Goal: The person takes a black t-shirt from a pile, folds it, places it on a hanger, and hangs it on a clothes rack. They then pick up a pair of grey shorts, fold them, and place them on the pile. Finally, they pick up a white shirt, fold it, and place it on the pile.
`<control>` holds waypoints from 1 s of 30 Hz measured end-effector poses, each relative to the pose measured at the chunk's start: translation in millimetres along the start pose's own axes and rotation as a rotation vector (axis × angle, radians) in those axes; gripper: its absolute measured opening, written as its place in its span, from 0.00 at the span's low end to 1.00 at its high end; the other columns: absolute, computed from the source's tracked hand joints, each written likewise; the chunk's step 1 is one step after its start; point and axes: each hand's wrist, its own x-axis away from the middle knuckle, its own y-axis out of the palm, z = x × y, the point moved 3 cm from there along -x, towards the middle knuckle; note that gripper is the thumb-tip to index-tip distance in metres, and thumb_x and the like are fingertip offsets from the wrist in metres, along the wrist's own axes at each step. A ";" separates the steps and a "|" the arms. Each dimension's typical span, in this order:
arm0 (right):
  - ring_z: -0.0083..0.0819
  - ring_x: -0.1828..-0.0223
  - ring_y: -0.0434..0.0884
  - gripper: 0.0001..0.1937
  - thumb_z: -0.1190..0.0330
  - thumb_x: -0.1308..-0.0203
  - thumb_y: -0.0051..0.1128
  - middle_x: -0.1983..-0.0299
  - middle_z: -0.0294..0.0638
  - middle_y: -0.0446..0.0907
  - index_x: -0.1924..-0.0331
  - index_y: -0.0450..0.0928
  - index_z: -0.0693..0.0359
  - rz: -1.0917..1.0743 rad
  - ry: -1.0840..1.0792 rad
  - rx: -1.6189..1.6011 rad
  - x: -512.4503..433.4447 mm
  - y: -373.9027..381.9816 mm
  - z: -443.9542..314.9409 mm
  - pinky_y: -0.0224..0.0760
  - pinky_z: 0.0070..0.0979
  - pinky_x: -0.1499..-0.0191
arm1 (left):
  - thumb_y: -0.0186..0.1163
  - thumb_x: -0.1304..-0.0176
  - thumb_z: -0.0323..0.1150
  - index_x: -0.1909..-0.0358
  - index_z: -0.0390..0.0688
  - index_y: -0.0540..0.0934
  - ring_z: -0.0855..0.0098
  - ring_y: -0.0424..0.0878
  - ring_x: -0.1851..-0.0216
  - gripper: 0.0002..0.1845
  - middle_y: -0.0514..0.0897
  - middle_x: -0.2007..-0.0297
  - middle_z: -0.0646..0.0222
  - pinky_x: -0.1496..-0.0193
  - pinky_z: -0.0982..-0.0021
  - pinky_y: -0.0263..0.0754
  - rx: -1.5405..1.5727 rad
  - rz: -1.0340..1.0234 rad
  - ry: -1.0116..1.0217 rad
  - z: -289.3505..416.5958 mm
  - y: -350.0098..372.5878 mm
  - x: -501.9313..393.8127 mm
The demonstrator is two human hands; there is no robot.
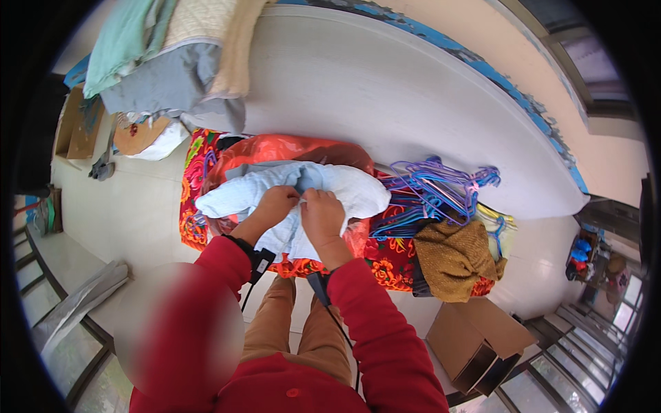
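A light-blue long-sleeved garment (pixel 237 192) lies spread in front of me, over a red plastic bag (pixel 299 142). Its two sleeves reach out to either side. My left hand (pixel 276 205) pinches the cloth at the upper front opening, near the collar. Close beside it, my right hand (pixel 323 217) grips the other edge of that opening. The fingertips of both hands almost meet, and what lies between them is too small to make out. Beneath everything is a red floral cloth (pixel 379 271) on a low surface.
Purple and blue plastic hangers (pixel 434 188) are heaped to the right, beside a brown knitted garment (pixel 454 258). An open cardboard box (pixel 465 340) stands on the floor at lower right. A large pale panel (pixel 392 88) leans behind; towels and cloths (pixel 170 67) hang at upper left.
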 end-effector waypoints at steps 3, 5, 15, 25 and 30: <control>0.40 0.66 0.79 0.08 0.71 0.56 0.62 0.72 0.38 0.79 0.70 0.75 0.54 -0.035 0.152 -0.089 -2.5 4.8 3.2 0.72 0.39 0.67 | 0.61 0.47 0.34 0.67 0.37 0.82 0.53 0.81 0.63 0.11 0.83 0.68 0.53 0.58 0.60 0.75 0.015 -0.007 0.022 4.1 1.5 3.9; 0.44 0.65 0.80 0.07 0.70 0.55 0.60 0.71 0.41 0.80 0.70 0.76 0.56 -0.059 0.255 -0.210 -4.1 7.0 8.2 0.73 0.39 0.66 | 0.63 0.48 0.34 0.66 0.36 0.82 0.53 0.81 0.63 0.11 0.83 0.67 0.54 0.58 0.60 0.75 0.024 -0.004 0.032 6.3 3.7 8.8; 0.29 0.75 0.79 0.08 0.69 0.56 0.62 0.79 0.40 0.78 0.72 0.75 0.61 -0.320 0.396 -0.621 -9.6 13.7 32.3 0.71 0.27 0.70 | 0.67 0.51 0.27 0.63 0.37 0.80 0.67 0.80 0.66 0.13 0.81 0.67 0.61 0.62 0.69 0.74 0.123 0.152 -0.018 -5.9 17.0 16.1; 0.26 0.72 0.79 0.11 0.72 0.48 0.60 0.70 0.39 0.81 0.60 0.77 0.62 -0.390 0.427 -0.848 -6.9 7.8 37.7 0.72 0.23 0.74 | 0.69 0.51 0.27 0.65 0.35 0.79 0.79 0.73 0.69 0.12 0.78 0.72 0.71 0.64 0.75 0.70 0.251 0.022 -0.025 -12.6 10.9 16.1; 0.19 0.69 0.75 0.13 0.74 0.47 0.60 0.68 0.35 0.77 0.57 0.74 0.64 -0.373 0.599 -1.124 -2.3 19.4 43.1 0.66 0.18 0.70 | 0.70 0.50 0.26 0.64 0.36 0.78 0.81 0.73 0.68 0.13 0.78 0.71 0.74 0.63 0.76 0.71 0.359 -0.004 -0.120 -13.3 11.6 15.6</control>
